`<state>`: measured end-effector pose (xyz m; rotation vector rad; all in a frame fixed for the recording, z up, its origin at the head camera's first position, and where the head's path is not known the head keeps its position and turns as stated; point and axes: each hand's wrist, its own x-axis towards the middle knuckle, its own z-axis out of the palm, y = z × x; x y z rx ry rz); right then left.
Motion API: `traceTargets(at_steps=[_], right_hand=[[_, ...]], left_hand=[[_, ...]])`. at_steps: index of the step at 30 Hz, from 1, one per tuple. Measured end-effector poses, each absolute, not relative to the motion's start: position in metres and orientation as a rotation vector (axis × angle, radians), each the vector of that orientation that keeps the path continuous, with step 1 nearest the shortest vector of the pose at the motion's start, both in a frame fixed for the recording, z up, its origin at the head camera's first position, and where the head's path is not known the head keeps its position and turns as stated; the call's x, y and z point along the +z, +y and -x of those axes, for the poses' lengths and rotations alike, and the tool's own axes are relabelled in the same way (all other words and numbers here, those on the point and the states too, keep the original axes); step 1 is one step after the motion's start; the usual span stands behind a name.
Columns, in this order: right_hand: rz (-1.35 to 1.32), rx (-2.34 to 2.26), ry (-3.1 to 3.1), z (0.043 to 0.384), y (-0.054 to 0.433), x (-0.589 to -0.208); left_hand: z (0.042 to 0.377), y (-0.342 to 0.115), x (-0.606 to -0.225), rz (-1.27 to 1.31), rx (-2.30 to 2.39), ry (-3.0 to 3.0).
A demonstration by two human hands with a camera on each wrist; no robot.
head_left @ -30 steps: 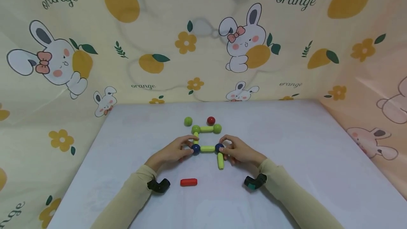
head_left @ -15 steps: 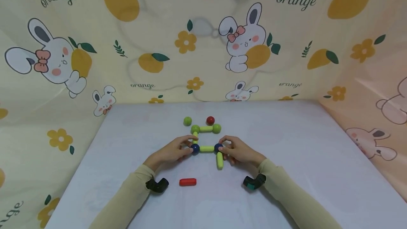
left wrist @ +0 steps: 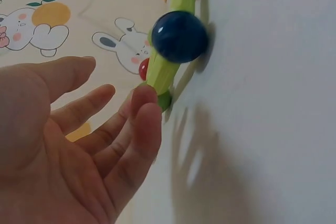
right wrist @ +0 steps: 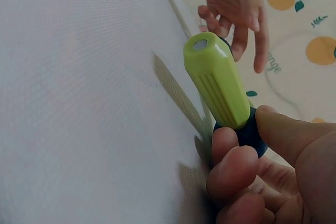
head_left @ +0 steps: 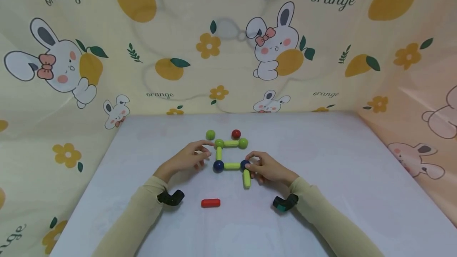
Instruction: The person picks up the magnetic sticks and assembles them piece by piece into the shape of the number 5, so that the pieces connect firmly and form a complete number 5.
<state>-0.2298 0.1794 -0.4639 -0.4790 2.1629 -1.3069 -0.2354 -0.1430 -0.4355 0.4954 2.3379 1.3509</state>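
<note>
1. Ball-and-rod figure: lies on the white table [head_left: 303, 138], near its middle, in angular zigzag form; glossy balls mark the corners and yellow-green rods the sides
2. Near side: a left navy ball [head_left: 218, 165] and a right navy ball [head_left: 244, 165], joined by a near rod [head_left: 232, 166]
3. Left and far sides: a side rod [head_left: 219, 154] runs from the left navy ball to a corner green ball [head_left: 219, 143]; a far rod [head_left: 231, 143] ends at a second green ball [head_left: 243, 142]
4. Free rod [right wrist: 218, 80]: extends from the right navy ball towards the person; grooved, faceted, with a grey disc [right wrist: 200, 44] set in its end
5. Right hand [head_left: 269, 168]: pinches the right navy ball between thumb and fingers
6. Left hand [head_left: 187, 157]: fingers spread and holding nothing, beside the side rod; contact with the corner green ball cannot be told
7. Surroundings: a loose green ball [head_left: 210, 134] and a red ball [head_left: 236, 134] lie beyond the figure; a red rod [head_left: 210, 203] lies nearer the person
</note>
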Motion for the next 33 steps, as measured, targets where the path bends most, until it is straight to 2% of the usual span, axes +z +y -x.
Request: traceTargets(at_steps=[8,15,21,33], right_hand=[[0.474,-1.3,2.166,0.232,0.18,-0.465],[0.466,-1.3,2.158,0.231,0.18,-0.463],[0.449,-1.304,2.154,0.232,0.18,-0.465],[0.452,-1.341,2.124,0.232,0.181,-0.468]], left_hand=[[0.25,-0.15,-0.431,-0.424,1.374,2.444],[0.275,-0.138,-0.435,-0.313,1.409,2.598],[0.293,-0.127,-0.438,-0.316,1.272,2.635],[0.304,-0.12,-0.448,-0.269,1.13,2.697]])
